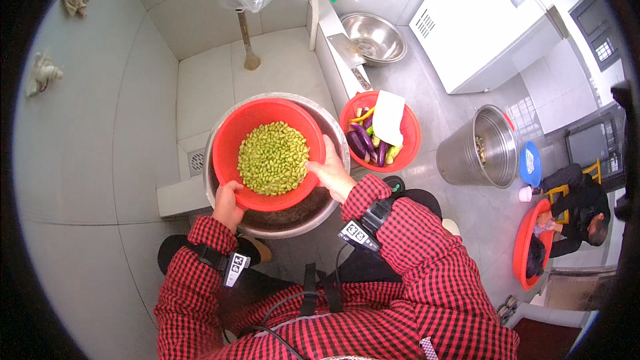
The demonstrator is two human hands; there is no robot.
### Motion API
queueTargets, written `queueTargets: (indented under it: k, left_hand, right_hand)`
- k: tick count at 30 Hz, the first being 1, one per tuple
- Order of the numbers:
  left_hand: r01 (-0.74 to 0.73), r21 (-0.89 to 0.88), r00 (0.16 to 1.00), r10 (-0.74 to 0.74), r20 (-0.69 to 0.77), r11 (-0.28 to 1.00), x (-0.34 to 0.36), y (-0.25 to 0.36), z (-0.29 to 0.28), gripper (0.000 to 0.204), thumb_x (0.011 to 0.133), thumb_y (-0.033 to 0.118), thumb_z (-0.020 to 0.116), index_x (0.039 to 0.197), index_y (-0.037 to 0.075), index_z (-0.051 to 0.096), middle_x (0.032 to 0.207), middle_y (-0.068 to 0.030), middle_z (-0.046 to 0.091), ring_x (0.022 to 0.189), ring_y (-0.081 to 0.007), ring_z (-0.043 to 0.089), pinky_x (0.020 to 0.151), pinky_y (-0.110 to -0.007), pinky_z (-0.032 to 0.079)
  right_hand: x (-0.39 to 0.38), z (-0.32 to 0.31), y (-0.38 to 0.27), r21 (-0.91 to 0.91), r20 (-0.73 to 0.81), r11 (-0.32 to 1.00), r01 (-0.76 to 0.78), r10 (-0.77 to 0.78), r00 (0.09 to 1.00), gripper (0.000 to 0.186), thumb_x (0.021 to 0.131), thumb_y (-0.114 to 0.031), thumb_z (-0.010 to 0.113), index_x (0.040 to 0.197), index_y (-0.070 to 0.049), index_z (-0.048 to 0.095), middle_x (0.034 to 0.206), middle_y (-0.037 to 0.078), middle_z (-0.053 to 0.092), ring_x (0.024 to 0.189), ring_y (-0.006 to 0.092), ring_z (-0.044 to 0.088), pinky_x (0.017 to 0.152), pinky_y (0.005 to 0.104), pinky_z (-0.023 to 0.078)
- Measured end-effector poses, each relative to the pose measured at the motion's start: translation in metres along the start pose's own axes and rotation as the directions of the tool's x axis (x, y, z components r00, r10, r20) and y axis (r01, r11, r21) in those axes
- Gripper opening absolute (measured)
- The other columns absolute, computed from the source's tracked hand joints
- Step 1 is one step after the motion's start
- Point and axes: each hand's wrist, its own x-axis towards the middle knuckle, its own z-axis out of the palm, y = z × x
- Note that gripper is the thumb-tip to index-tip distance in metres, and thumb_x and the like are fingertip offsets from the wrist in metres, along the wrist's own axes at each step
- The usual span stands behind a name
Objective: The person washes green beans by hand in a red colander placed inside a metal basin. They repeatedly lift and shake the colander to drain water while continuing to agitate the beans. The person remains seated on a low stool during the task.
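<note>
Grip clamped on the red bowl (225, 143): my left hand (229, 208) at seven o'clock, my right hand (331, 175) at three | shelled green beans (272, 159) inside | steel basin (297, 223) beneath

And you're in a kitchen's food-prep corner, grey tiles on the floor (427, 97) and wall (87, 160), the steel basin (335, 120) in front of you! Shelled green beans (272, 158) fill a red bowl (227, 130) over that basin; just right of it, eggplants (360, 143) in a red tub (411, 135). Beyond it to the right, 1 cleaver (346, 50) on a ledge (328, 21); farther right of it, 1 big steel pot (460, 153). Left of it, a drain grate (196, 161). Home or canteen? Can't tell.
</note>
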Motion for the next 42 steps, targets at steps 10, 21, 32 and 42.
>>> queueTargets:
  k: [10,21,32,42]
  left_hand:
    - [-0.023,0.033,1.0,0.023,0.009,0.999,0.028,-0.014,-0.021,0.047,0.071,-0.007,0.038,0.118,-0.001,0.042,0.114,-0.012,0.05,0.102,-0.0278,0.052,0.088,-0.041,0.045]
    - [-0.056,0.026,0.998,0.057,-0.029,0.998,0.045,-0.027,-0.025,0.057,0.067,-0.013,0.041,0.122,0.003,0.041,0.118,-0.0094,0.049,0.105,-0.0269,0.05,0.088,-0.041,0.044]
    - [-0.076,0.02,0.997,0.076,0.001,0.997,0.058,-0.025,-0.028,0.054,0.069,-0.013,0.042,0.121,0.002,0.042,0.115,-0.0114,0.051,0.101,-0.0279,0.052,0.083,-0.041,0.047]
    - [-0.057,0.044,0.998,0.057,-0.002,0.997,0.063,-0.026,-0.032,0.053,0.07,-0.013,0.044,0.12,0.001,0.042,0.116,-0.0117,0.051,0.102,-0.0265,0.052,0.087,-0.039,0.045]
  right_hand:
    - [0.017,0.01,0.017,0.053,-0.154,0.986,-0.157,0.164,0.974,0.067,0.073,0.003,0.054,0.13,0.001,0.018,0.124,0.014,0.04,0.115,0.0214,0.039,0.098,0.0322,0.031]
    - [0.032,0.004,0.04,0.01,-0.196,0.987,-0.158,0.157,0.968,0.055,0.076,0.0,0.054,0.124,-0.002,0.028,0.111,0.012,0.048,0.101,0.0193,0.05,0.084,0.0315,0.043]
    - [0.045,0.002,0.053,-0.011,-0.161,0.994,-0.11,0.107,0.981,0.052,0.078,-0.001,0.053,0.124,-0.003,0.03,0.109,0.011,0.051,0.097,0.0179,0.053,0.08,0.0315,0.047]
    - [0.045,0.005,0.05,0.084,-0.174,0.987,-0.136,0.149,0.973,0.051,0.074,0.001,0.054,0.121,0.001,0.033,0.111,0.012,0.049,0.104,0.0193,0.048,0.089,0.0306,0.038]
